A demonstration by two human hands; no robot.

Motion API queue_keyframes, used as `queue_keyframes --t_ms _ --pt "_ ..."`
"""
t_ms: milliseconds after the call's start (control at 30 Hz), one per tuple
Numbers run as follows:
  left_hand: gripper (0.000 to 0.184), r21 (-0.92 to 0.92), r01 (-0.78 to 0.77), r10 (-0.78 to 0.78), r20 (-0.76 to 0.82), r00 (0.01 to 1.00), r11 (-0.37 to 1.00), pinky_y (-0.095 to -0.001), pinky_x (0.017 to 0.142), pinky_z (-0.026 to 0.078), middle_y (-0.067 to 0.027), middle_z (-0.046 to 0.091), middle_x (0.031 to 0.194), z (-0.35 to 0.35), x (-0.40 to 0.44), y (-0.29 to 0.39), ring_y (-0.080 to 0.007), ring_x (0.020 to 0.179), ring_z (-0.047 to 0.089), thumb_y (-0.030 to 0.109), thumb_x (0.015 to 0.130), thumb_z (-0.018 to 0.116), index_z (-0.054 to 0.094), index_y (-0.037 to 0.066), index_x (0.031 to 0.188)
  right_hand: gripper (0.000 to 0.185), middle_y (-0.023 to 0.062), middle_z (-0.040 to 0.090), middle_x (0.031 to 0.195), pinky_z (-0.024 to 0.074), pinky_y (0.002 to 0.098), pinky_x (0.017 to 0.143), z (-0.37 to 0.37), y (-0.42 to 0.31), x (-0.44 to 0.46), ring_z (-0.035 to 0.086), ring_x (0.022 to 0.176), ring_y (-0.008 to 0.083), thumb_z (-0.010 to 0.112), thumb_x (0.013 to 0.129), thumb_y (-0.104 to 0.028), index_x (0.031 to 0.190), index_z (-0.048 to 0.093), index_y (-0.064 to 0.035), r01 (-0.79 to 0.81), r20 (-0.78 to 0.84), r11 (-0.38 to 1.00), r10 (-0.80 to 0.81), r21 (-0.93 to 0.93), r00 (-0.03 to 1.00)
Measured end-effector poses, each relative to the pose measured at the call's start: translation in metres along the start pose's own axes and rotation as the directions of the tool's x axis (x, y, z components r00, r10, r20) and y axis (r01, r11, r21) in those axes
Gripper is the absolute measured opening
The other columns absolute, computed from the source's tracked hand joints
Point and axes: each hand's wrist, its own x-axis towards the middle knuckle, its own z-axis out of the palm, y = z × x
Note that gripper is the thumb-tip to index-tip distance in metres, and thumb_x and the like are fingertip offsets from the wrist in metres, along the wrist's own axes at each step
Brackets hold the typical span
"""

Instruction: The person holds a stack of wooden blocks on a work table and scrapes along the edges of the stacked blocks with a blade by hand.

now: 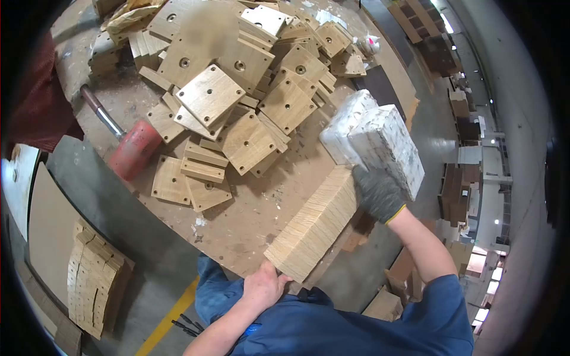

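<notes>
A long row of light wooden plates, pressed together on edge, lies along the near right edge of the worktable. My bare left hand grips its near end, with fingers and thumb against the end plate. At the far end, my right hand in a dark grey glove is closed against the last plate. Just beyond the glove stand two white wrapped blocks with brownish marks. A heap of square wooden plates with drilled holes covers the far part of the table.
A red-headed mallet lies on the left of the table. More stacked plates sit on a board at lower left. Dark red cloth hangs at the left edge. Cardboard boxes stand on the floor to the right.
</notes>
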Motion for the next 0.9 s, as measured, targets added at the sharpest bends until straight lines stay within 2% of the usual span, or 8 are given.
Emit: queue_keyframes --t_ms 133,200,367,500,600,767,867,900 --pt "0.055 0.024 0.015 -0.017 0.069 0.997 1.000 -0.0464 0.071 0.050 -0.0220 0.056 0.102 -0.006 0.000 0.004 -0.0387 0.089 0.060 0.035 0.088 0.054 0.036 -0.003 0.124 0.051 0.0212 0.061 0.105 0.0500 0.0410 0.079 0.028 -0.041 -0.028 0.062 0.094 0.0351 0.060 0.075 -0.013 0.123 0.049 -0.0041 0.506 -0.348 0.852 -0.437 0.136 0.829" --pt "0.056 0.030 0.006 -0.008 0.067 0.998 1.000 -0.0462 0.071 0.050 -0.0223 0.055 0.103 -0.003 -0.001 0.001 -0.0387 0.088 0.060 0.034 0.088 0.054 0.035 -0.004 0.125 0.052 0.0219 0.059 0.108 0.0493 0.0411 0.081 0.003 -0.036 -0.017 0.061 0.096 0.0354 0.059 0.075 -0.011 0.124 0.047 -0.0027 0.364 0.040 0.930 -0.366 0.048 0.930" --pt "0.052 0.055 -0.079 0.082 -0.059 0.995 0.995 -0.0449 0.063 0.049 -0.0202 0.056 0.088 0.002 -0.001 -0.001 -0.0369 0.077 0.061 0.038 0.084 0.059 0.043 -0.007 0.104 0.050 0.0136 0.063 0.103 0.0514 0.0416 0.072 0.040 0.004 0.000 0.064 0.083 0.0313 0.059 0.073 -0.013 0.121 0.051 -0.0039 0.008 -0.205 0.996 0.011 0.092 0.979" --pt "0.051 0.042 -0.055 0.056 -0.028 0.998 0.998 -0.0450 0.064 0.050 -0.0207 0.055 0.090 0.002 0.000 -0.002 -0.0371 0.079 0.061 0.038 0.085 0.059 0.043 -0.007 0.105 0.063 0.0140 0.062 0.106 0.0456 0.0443 0.087 0.039 -0.042 -0.027 0.060 0.095 0.0348 0.075 0.059 -0.023 0.117 0.056 -0.0057 0.606 -0.404 0.796 -0.558 -0.012 0.725" --pt "0.052 0.041 -0.052 0.053 -0.026 0.998 0.998 -0.0453 0.065 0.049 -0.0213 0.055 0.092 0.001 -0.001 -0.001 -0.0376 0.080 0.060 0.037 0.085 0.059 0.042 -0.007 0.106 0.050 0.0140 0.061 0.112 0.0504 0.0412 0.077 0.037 0.002 0.013 0.063 0.092 0.0307 0.060 0.074 -0.016 0.122 0.052 -0.0094 -0.135 -0.164 0.884 0.229 0.448 0.959" --pt "0.053 0.058 -0.076 0.079 -0.047 0.996 0.995 -0.0457 0.065 0.049 -0.0217 0.055 0.093 0.001 -0.001 -0.001 -0.0380 0.080 0.060 0.036 0.085 0.059 0.040 -0.008 0.109 0.041 0.0130 0.061 0.113 0.0512 0.0417 0.072 0.039 -0.042 -0.032 0.065 0.090 0.0269 0.049 0.081 -0.009 0.122 0.053 -0.0101 0.465 -0.319 0.885 -0.430 0.039 0.845" --pt "0.054 0.048 -0.047 0.048 -0.003 0.999 0.998 -0.0457 0.069 0.050 -0.0225 0.054 0.098 0.004 -0.001 -0.002 -0.0389 0.084 0.060 0.035 0.086 0.057 0.037 -0.006 0.117 0.040 0.0103 0.062 0.107 0.0514 0.0408 0.069 0.036 -0.017 -0.015 0.064 0.088 0.0259 0.050 0.080 -0.009 0.120 0.053 -0.0059 0.136 -0.236 0.987 -0.154 -0.088 0.960" --pt "0.055 0.037 -0.023 0.022 0.026 0.999 0.999 -0.0457 0.072 0.050 -0.0234 0.054 0.103 0.003 -0.001 -0.003 -0.0395 0.088 0.059 0.033 0.087 0.055 0.035 -0.004 0.123 0.040 0.0101 0.063 0.103 0.0517 0.0384 0.067 0.034 -0.001 0.004 0.065 0.087 0.0233 0.050 0.080 -0.009 0.119 0.053 -0.0032 0.012 -0.336 0.953 0.095 0.304 0.937"
